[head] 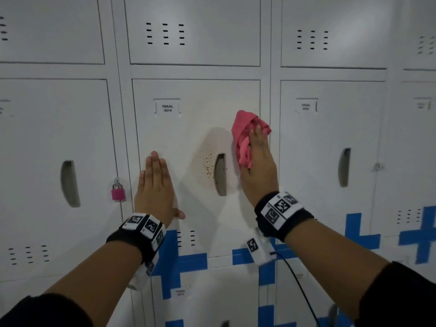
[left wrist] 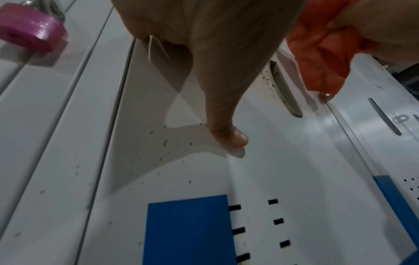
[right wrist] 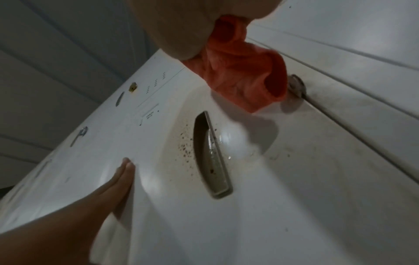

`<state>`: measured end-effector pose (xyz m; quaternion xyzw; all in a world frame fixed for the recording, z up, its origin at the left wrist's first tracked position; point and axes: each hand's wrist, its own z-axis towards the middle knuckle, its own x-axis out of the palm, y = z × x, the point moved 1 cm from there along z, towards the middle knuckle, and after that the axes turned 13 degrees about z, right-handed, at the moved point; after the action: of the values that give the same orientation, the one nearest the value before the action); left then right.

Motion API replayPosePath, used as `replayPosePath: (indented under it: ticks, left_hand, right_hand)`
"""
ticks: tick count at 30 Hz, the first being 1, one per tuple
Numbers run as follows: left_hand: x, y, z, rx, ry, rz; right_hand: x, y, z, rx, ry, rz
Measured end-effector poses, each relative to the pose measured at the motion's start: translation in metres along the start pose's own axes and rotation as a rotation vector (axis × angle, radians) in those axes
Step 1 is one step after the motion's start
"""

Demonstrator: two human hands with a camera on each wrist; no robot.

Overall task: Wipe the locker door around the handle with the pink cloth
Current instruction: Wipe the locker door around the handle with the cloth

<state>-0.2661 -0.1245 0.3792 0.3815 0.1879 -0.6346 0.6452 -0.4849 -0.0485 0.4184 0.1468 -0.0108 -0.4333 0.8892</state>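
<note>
Both arms reach forward — the left hand (head: 154,185) flat, fingers straight and together, thumb splayed — the right hand (head: 258,166) raised higher, fingers curled in a grip.

rows of pale grey lockers (head: 330,142), blue tape (head: 361,234), dim light.

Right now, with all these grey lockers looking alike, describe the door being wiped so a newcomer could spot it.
In the wall of grey lockers, find the middle column's door labelled YAKAL 0014, just right of the pink padlock. Dark specks beside its recessed handle set it apart from its neighbours.
</note>
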Motion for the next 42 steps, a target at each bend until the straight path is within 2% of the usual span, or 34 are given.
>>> replayPosePath:
  ticks: [2,5,10,19,21,23,26,28,30,33,38,42]
  left_hand:
    - [0.0,0.0,0.0,0.003,-0.001,-0.002]
    - [0.001,0.002,-0.001,0.011,-0.011,0.005]
    - [0.002,0.003,-0.001,0.015,-0.014,0.011]
    - [0.0,0.002,-0.001,0.003,-0.001,0.013]
    - [-0.001,0.001,-0.002,0.001,0.003,0.007]
    - [-0.002,0.0,-0.002,-0.001,0.012,0.006]
    - [-0.002,0.0,-0.002,0.001,0.02,0.003]
    - [-0.002,0.001,-0.001,-0.002,0.019,0.008]
    - [-0.003,0.001,-0.001,-0.005,0.025,0.012]
    - [-0.003,0.001,-0.001,0.0,0.025,0.012]
    - [-0.001,0.003,-0.002,0.002,0.009,0.023]
    - [-0.001,0.004,-0.002,0.012,0.005,0.022]
  right_hand:
    - [0.004,-0.007,0.017,0.03,0.09,-0.057]
    - [0.012,-0.018,0.012,0.007,0.212,-0.121]
    - [0.02,-0.035,-0.027,-0.024,0.25,-0.211]
    - [0.023,-0.044,-0.091,-0.057,0.411,-0.311]
    - [0.021,-0.042,-0.095,-0.002,0.367,-0.189]
    - [0.02,-0.038,-0.087,0.073,0.251,-0.066]
    - [0.022,-0.022,-0.051,0.073,0.041,0.037]
    - [0.026,-0.008,-0.019,0.102,-0.014,0.088]
    - [0.034,0.002,0.006,0.129,0.044,0.092]
    - [0.047,0.002,0.018,0.085,0.213,-0.07]
    - [0.047,-0.017,-0.003,-0.136,0.346,-0.207]
    - [0.04,-0.026,-0.026,-0.195,0.408,-0.191]
